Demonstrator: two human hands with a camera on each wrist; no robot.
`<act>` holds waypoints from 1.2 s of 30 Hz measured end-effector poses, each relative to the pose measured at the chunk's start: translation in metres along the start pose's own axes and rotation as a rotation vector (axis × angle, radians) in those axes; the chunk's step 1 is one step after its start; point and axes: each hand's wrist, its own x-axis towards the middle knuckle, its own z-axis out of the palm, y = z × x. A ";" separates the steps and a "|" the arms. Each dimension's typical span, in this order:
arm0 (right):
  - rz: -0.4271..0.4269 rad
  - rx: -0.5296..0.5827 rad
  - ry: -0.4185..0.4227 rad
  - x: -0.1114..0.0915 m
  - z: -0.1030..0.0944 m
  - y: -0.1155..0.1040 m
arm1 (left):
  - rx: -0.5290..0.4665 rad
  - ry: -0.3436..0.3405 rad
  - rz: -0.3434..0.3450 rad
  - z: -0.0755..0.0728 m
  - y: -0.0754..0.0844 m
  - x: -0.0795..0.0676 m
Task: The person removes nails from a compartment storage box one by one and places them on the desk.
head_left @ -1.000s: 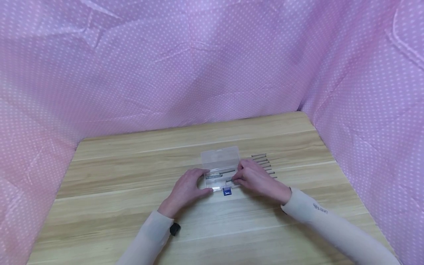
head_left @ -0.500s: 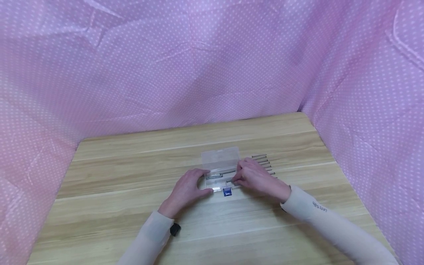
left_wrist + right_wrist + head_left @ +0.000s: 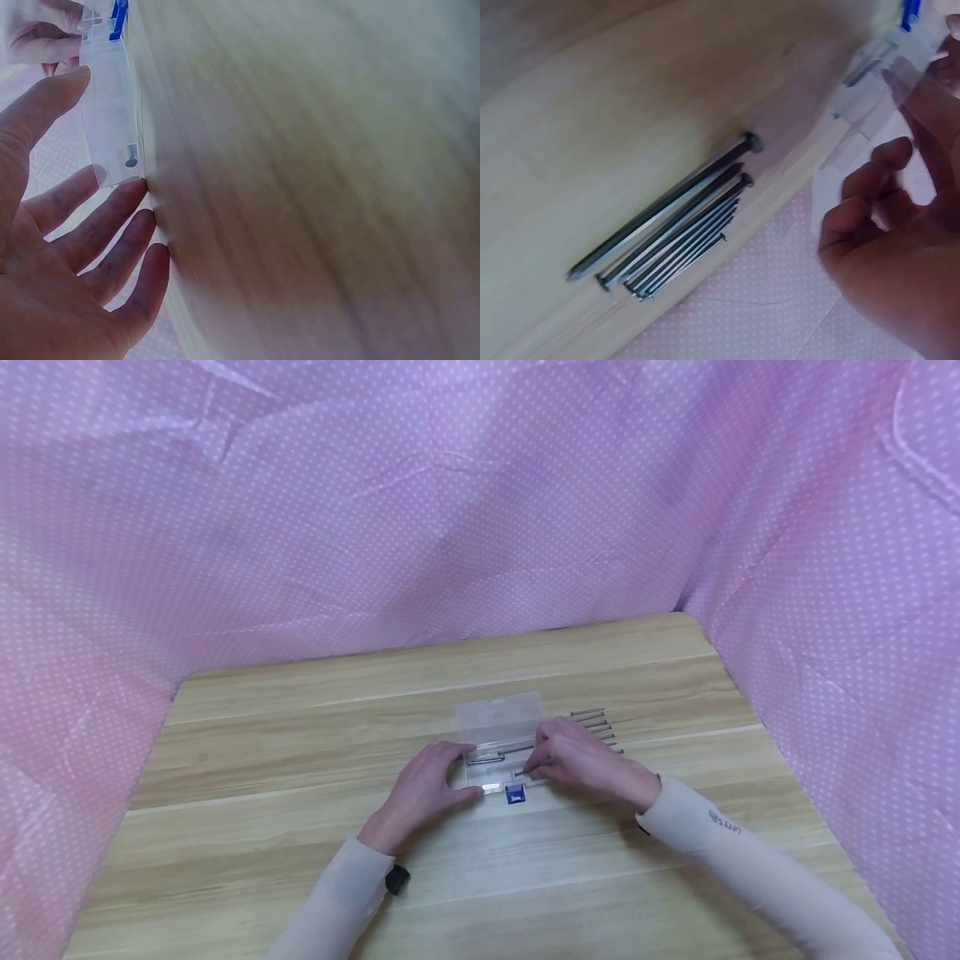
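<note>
A clear plastic box [image 3: 472, 777] lies on the table with its lid [image 3: 498, 718] folded back and a blue latch [image 3: 514, 793] at its front. My left hand [image 3: 423, 785] holds the box's left end, thumb at the front and fingers at the side and back. Inside lie several nails [image 3: 486, 761]; one nail's head [image 3: 131, 156] shows through the wall in the left wrist view. My right hand [image 3: 577, 764] is over the box's right part, pinching a small nail [image 3: 518, 774] whose far end is hidden by the fingers.
Right of the box, partly behind my right hand, several loose nails [image 3: 682, 210] lie side by side in a row, thicker to thinner. The wooden table [image 3: 300, 718] is bordered by pink dotted cloth [image 3: 375, 527] at the back and sides.
My right fingers and the pinched nail have shifted slightly toward the box's front. The loose nail end nearest my right wrist has gone out of sight. My left hand stays put.
</note>
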 end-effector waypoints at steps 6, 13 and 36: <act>-0.102 -0.085 0.036 0.002 0.005 0.005 | -0.009 0.008 0.001 0.000 -0.001 0.000; -0.166 -0.156 0.061 0.004 0.011 0.010 | -0.006 0.007 -0.004 0.001 -0.003 0.000; -0.250 -0.282 -0.004 0.008 0.005 0.009 | -0.006 0.004 -0.009 0.000 0.000 0.000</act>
